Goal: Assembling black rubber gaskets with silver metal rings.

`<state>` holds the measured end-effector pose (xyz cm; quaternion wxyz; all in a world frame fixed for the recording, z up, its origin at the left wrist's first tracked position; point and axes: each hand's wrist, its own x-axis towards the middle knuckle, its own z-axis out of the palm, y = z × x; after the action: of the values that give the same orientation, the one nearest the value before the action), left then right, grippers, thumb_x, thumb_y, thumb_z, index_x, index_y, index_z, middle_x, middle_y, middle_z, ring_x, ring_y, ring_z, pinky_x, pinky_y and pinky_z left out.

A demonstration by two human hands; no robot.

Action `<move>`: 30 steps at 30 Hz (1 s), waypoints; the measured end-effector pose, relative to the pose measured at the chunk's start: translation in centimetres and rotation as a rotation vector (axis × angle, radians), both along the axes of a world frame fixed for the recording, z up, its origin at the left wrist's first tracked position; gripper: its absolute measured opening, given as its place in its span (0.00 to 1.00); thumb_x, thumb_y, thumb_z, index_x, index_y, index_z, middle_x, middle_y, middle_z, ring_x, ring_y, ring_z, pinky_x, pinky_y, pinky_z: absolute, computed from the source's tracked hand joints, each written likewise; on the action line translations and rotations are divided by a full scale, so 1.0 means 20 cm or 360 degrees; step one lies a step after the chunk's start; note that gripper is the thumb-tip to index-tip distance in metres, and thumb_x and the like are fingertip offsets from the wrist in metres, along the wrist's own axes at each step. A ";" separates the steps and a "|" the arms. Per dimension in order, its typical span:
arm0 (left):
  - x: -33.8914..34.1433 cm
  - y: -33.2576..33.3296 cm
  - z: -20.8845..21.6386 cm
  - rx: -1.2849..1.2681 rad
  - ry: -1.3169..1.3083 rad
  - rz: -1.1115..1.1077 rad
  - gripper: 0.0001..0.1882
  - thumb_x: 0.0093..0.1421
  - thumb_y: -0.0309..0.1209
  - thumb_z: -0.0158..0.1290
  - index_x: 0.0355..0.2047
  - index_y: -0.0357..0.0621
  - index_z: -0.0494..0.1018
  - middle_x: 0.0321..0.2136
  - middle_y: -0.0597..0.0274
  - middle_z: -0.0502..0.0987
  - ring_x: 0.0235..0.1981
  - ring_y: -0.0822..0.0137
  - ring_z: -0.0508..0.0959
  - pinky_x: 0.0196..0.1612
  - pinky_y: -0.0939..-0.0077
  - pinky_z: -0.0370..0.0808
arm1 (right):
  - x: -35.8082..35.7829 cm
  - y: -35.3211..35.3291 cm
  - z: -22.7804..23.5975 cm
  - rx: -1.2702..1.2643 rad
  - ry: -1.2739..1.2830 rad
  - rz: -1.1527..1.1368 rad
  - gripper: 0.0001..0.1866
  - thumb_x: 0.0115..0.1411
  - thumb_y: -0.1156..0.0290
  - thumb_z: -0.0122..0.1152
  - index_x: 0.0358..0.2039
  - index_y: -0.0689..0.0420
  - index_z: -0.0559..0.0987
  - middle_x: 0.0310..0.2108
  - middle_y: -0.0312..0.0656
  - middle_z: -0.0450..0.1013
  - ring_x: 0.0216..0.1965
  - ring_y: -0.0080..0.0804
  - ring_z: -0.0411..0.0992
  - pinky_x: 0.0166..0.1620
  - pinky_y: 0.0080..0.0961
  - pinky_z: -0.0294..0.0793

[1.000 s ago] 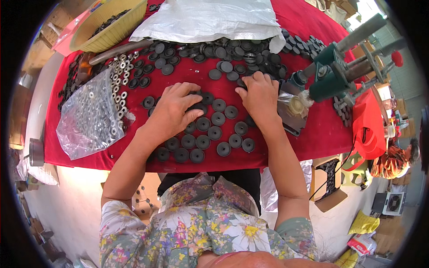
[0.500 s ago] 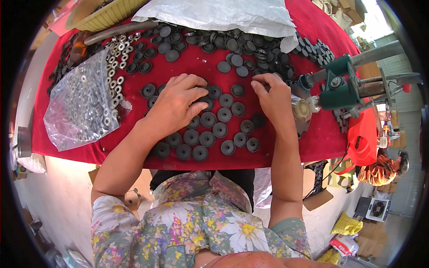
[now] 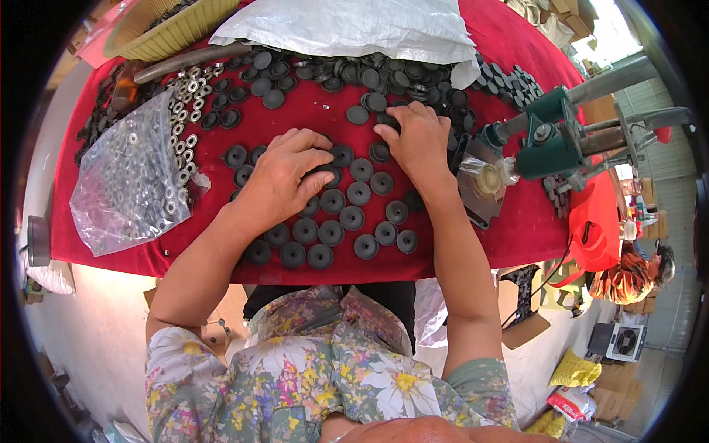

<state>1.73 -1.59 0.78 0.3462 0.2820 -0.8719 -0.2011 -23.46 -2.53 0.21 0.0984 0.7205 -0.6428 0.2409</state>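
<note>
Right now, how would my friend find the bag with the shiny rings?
Start at the big red tabletop and look along its left side, left of the left hand. There lies a plastic bag holding many small silvery rings. Unlike the loose rings along its right edge, it's see-through, crumpled and glossy.

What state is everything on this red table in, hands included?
Left hand: fingers curled over discs; whether it grips one is unclear.
Right hand: bent, at the heap's near edge; hold unclear.
Front black discs: spread out, lying flat.
Heaped black discs: piled loosely.
Clear bag: lying down, full of metal rings.
Loose metal rings: scattered beside it.
Yellow basket: uncovered, dark parts inside.
</note>
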 end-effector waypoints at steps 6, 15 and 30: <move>0.01 0.01 0.01 -0.0003 -0.0007 -0.0017 0.14 0.55 0.29 0.62 0.38 0.33 0.77 0.44 0.50 0.77 0.45 0.49 0.76 0.49 0.60 0.72 | -0.04 0.05 0.03 0.0149 -0.0367 0.0000 0.11 0.58 0.61 0.65 0.37 0.53 0.84 0.35 0.41 0.78 0.41 0.43 0.75 0.48 0.43 0.65; 0.00 0.01 0.01 -0.0016 0.0003 -0.0001 0.14 0.54 0.29 0.62 0.38 0.33 0.78 0.44 0.50 0.77 0.46 0.49 0.76 0.48 0.60 0.73 | -0.10 0.08 0.04 0.0253 -0.0630 -0.0131 0.09 0.59 0.64 0.64 0.37 0.54 0.84 0.38 0.42 0.79 0.45 0.46 0.75 0.49 0.46 0.65; 0.01 0.01 0.01 -0.0052 0.0004 0.0125 0.17 0.53 0.28 0.62 0.42 0.34 0.76 0.45 0.51 0.76 0.47 0.49 0.75 0.52 0.59 0.70 | 0.13 -0.04 0.02 0.0132 -0.0097 0.0131 0.03 0.52 0.67 0.69 0.26 0.50 0.84 0.29 0.36 0.77 0.38 0.38 0.76 0.44 0.40 0.63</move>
<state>1.91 -1.44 0.94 0.3594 0.3102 -0.8629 -0.1734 -20.96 -3.27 0.65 0.0388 0.7422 -0.6247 0.2396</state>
